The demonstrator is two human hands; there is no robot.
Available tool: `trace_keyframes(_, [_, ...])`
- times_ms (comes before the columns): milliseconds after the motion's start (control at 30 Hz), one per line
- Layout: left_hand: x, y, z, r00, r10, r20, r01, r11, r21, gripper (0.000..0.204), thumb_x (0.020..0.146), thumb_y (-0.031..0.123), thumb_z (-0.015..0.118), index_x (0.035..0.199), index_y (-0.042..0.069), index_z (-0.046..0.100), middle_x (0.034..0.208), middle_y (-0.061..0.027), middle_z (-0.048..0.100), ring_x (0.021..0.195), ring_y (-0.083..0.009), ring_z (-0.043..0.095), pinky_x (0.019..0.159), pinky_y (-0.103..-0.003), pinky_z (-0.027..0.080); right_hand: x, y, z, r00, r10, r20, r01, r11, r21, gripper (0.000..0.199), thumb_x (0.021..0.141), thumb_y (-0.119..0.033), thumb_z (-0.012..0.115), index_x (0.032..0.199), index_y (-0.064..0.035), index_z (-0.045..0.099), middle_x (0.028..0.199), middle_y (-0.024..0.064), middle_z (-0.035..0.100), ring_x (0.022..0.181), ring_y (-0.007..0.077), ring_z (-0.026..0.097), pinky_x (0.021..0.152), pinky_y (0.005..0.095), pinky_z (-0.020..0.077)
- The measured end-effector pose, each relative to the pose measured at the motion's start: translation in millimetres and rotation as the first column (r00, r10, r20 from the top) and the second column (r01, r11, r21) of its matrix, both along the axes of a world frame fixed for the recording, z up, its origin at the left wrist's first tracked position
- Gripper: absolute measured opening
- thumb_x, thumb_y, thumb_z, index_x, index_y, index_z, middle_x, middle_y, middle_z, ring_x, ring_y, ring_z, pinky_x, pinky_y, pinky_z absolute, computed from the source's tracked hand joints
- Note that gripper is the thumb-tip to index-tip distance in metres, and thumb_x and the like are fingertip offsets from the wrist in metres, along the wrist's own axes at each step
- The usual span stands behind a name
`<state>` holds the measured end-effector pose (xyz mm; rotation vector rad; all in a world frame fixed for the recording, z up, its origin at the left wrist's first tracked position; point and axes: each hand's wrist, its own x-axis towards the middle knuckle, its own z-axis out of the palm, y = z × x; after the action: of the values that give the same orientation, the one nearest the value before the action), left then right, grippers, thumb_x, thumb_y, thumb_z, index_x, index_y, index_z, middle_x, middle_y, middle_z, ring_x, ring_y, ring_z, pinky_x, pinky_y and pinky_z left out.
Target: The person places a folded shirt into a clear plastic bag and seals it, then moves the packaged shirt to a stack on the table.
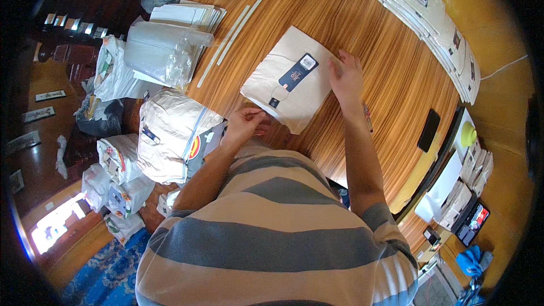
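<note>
A folded beige garment in a clear sleeve (286, 82) lies flat on the wooden table (391, 56). A dark blue hang tag (297, 72) with a white label rests on top of it. My right hand (345, 76) presses on the garment's right edge with fingers spread. My left hand (245, 123) pinches the garment's near left corner at the table edge.
A row of similar packed garments (430, 11) runs along the table's far right. White strips (238, 28), a stack of flat packs (190, 14) and clear plastic bags (161, 51) lie at the left. A black phone (429, 130) sits at right. Full sacks (170, 136) stand on the floor.
</note>
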<state>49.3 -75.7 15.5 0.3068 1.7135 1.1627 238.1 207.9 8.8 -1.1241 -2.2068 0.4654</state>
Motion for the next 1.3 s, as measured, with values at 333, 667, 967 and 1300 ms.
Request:
trace_keyframes(333, [-111.4, 52.7, 11.1, 0.608, -0.450, -0.654, 0.503, 0.856, -0.121, 0.029, 0.094, 0.026, 0.079, 0.109, 0.001, 0.074, 0.091, -0.0152, 0.075, 0.084, -0.0286, 0.074, 0.078, -0.038, 0.057, 46.3, -177.9, 16.2, 0.972, -0.181, -0.150, 0.028, 0.723, -0.691, 0.052, 0.092, -0.013, 0.081, 0.135, -0.0033, 0.053, 0.101, 0.0126, 0.072, 0.083, 0.0219, 0.073, 0.071, 0.0330, 0.0592])
trace_keyframes(667, [-140.9, 34.6, -6.8, 0.497, -0.666, -0.556, 0.822, 0.566, 0.058, 0.038, 0.084, 0.015, 0.087, 0.117, 0.007, 0.071, 0.089, -0.0098, 0.071, 0.080, -0.0221, 0.071, 0.073, -0.032, 0.058, 44.5, -225.0, -1.3, 0.992, -0.127, -0.011, 0.113, 0.917, -0.381, 0.044, 0.083, -0.006, 0.084, 0.123, -0.0050, 0.067, 0.109, 0.0158, 0.074, 0.099, 0.0358, 0.074, 0.086, 0.0410, 0.0610])
trace_keyframes(967, [-122.8, 22.3, -13.1, 0.520, -0.390, -0.760, 0.751, 0.633, 0.188, 0.011, 0.086, 0.006, 0.083, 0.094, 0.001, 0.077, 0.093, -0.0107, 0.076, 0.079, -0.0207, 0.075, 0.070, -0.032, 0.061, 29.0, -233.6, -13.1, 0.953, -0.287, -0.101, 0.246, 0.921, -0.301, 0.016, 0.084, -0.001, 0.080, 0.098, -0.0027, 0.074, 0.102, 0.0152, 0.076, 0.097, 0.0312, 0.076, 0.084, 0.0381, 0.0612])
trace_keyframes(1300, [-119.7, 31.8, -5.2, 0.906, -0.419, 0.062, 0.415, 0.907, 0.065, 0.032, 0.099, 0.015, 0.073, 0.125, 0.001, 0.061, 0.100, -0.0148, 0.075, 0.081, -0.0223, 0.077, 0.063, -0.031, 0.062, 17.6, -218.4, -5.9, 0.786, -0.604, -0.132, 0.225, 0.478, -0.849, 0.032, 0.094, -0.015, 0.081, 0.116, 0.0057, 0.068, 0.096, 0.0121, 0.078, 0.081, 0.0160, 0.074, 0.070, 0.0287, 0.0577])
